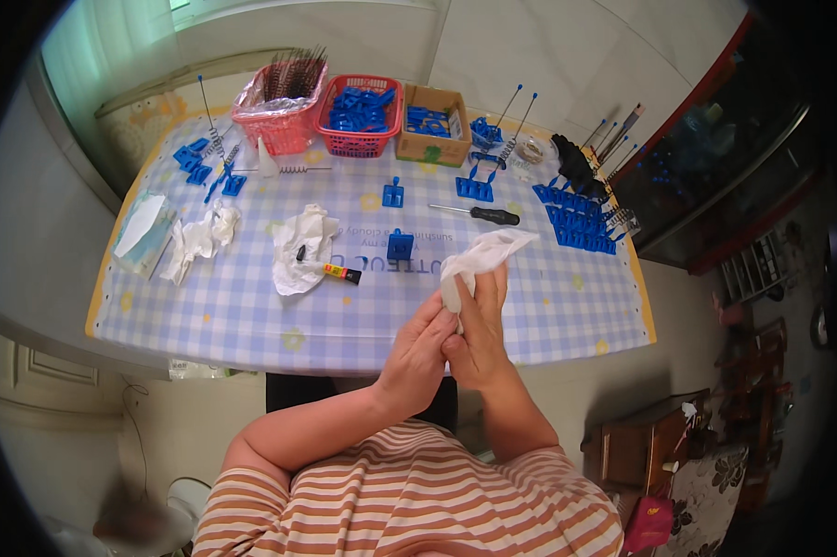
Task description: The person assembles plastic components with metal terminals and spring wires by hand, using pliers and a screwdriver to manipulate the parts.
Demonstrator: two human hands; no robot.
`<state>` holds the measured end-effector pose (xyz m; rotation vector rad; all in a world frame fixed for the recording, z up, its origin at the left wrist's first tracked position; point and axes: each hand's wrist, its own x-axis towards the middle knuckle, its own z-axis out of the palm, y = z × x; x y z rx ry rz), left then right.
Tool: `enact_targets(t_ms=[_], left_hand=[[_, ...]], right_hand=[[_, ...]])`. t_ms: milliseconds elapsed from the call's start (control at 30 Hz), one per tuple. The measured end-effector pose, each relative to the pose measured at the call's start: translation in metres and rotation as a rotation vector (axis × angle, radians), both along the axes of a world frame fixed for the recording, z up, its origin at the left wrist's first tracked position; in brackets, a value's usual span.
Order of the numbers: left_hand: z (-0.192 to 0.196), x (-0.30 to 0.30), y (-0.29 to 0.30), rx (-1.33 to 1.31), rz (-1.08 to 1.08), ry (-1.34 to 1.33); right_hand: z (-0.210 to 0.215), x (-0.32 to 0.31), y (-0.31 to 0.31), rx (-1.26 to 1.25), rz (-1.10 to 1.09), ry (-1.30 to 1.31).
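- Your left hand (416,353) and right hand (479,334) meet at the near edge of the tabletop (251,316), pressed against each other at about 6 o'clock from its middle.
- Your right hand is closed around a white tissue (481,255); the loose end fans out toward 1 o'clock above your fingers.
- Your left hand's fingers lie against the right hand and the tissue's lower part; you cannot tell from here whether they pinch it.
- A small glue tube (341,272) lies on the cloth at 10 o'clock from your hands, its tip touching a crumpled tissue (299,249).
- A blue block (400,245) stands just beyond, at 11 o'clock from your hands.
- A screwdriver (481,214) lies at 12 o'clock, past the tissue's tip.
- Rows of blue parts (581,218) sit at 2 o'clock near the right edge.
- At the far edge stand a pink basket (284,116), a red basket (361,116) of blue parts, and a cardboard box (432,125).
- More crumpled tissue (195,239) and a tissue pack (144,232) lie far out at 9 to 10 o'clock.
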<state>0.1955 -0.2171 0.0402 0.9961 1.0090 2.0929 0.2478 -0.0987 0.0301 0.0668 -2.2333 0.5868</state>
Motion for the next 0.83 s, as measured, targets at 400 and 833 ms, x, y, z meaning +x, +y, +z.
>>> enact_targets(t_ms=[400, 833], left_hand=[[-0.017, -0.017, -0.044, -0.342, -0.075, -0.424], [-0.284, 0.067, -0.438, -1.82, 0.747, -0.183]], right_hand=[[0.009, 0.02, 0.025, -0.001, 0.298, -0.057], [-0.025, -0.011, 0.052, 0.057, 0.096, -0.165]])
